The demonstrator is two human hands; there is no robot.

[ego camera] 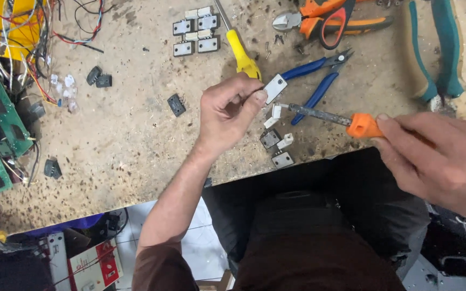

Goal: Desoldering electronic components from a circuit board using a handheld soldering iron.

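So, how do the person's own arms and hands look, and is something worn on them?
Both hands are bare, with no gloves, rings or watch visible. The left hand continues into a bare forearm, and a dark brown sleeve starts near the elbow. The right hand is cut off by the picture edge, so any sleeve is hidden.

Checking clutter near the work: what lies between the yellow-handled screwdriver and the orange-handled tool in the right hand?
In the head view, blue-handled pliers lie between the yellow-handled screwdriver and the orange-handled tool.
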